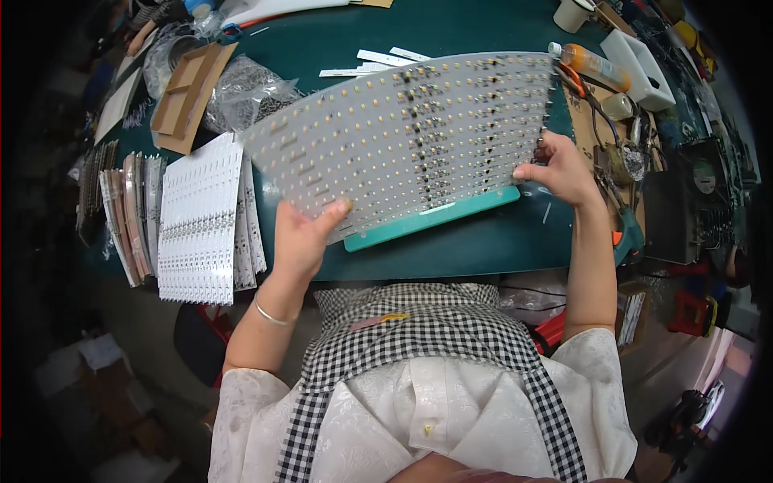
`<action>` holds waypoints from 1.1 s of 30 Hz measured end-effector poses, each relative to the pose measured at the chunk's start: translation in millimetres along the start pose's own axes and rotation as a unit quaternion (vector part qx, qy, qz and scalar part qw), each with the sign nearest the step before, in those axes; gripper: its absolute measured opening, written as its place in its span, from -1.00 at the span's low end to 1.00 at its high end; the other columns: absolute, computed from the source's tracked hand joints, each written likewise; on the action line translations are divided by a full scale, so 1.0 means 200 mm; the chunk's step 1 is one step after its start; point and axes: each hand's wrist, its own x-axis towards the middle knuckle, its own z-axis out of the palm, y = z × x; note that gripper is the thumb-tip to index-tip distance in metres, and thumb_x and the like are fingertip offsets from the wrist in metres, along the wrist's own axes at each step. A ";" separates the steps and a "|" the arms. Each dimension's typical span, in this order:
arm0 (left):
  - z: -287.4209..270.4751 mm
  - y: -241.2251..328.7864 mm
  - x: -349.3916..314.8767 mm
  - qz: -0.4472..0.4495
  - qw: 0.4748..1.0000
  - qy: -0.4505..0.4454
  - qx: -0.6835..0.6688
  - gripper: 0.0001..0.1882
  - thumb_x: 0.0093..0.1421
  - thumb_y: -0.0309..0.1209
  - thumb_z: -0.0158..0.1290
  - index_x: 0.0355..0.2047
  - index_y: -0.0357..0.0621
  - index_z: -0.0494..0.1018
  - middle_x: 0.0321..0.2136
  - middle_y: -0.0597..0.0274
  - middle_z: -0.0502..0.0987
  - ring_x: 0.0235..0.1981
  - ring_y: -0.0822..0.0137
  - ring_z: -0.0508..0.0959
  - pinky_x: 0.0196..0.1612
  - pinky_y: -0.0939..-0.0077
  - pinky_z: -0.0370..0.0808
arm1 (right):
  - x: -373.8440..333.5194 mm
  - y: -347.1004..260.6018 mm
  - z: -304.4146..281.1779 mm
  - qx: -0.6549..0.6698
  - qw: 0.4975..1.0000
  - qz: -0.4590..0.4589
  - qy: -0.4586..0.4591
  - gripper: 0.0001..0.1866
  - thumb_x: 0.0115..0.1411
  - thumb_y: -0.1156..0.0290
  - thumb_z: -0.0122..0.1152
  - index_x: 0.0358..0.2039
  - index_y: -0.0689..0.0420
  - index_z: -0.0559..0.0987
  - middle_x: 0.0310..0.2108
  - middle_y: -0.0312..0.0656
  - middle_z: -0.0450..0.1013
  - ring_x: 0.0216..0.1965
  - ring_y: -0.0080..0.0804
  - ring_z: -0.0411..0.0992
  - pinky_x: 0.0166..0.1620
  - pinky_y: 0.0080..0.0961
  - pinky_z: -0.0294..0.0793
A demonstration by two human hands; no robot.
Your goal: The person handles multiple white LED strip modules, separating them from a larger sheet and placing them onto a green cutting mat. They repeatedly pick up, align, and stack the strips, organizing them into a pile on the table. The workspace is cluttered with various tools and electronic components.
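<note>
A large white circuit board panel (370, 145), dotted with rows of small yellowish LEDs and dark components, is held up and tilted between my two hands. My left hand (306, 229) grips its lower left corner, thumb on the face. At the right edge, my right hand (560, 169) pinches the panel between thumb and fingers. Below the panel's lower edge lies a green bar-shaped tool or fixture (435, 219) on the table; the panel hides part of it. The fingers behind the board are partly hidden.
Stacked white LED boards (201, 225) lean at the left table edge, beside more upright boards (133, 213). A cardboard tray (187, 97) and a plastic bag (241, 92) lie behind. White strips (390, 59) rest beyond the panel. An orange bottle (596, 68) and a white foam box (640, 72) stand right.
</note>
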 end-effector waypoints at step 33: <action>0.01 0.12 0.06 0.267 0.957 -0.004 0.113 -0.64 -0.06 -0.76 0.12 -0.20 -0.27 0.46 -0.29 0.15 0.54 -0.28 0.33 0.53 -0.15 0.45 0.48 | -0.05 0.03 0.09 0.097 0.986 0.033 0.128 -0.70 -0.14 0.71 0.32 -0.32 0.28 0.51 -0.48 -0.26 0.48 -0.49 -0.60 0.43 -0.41 -0.61 0.45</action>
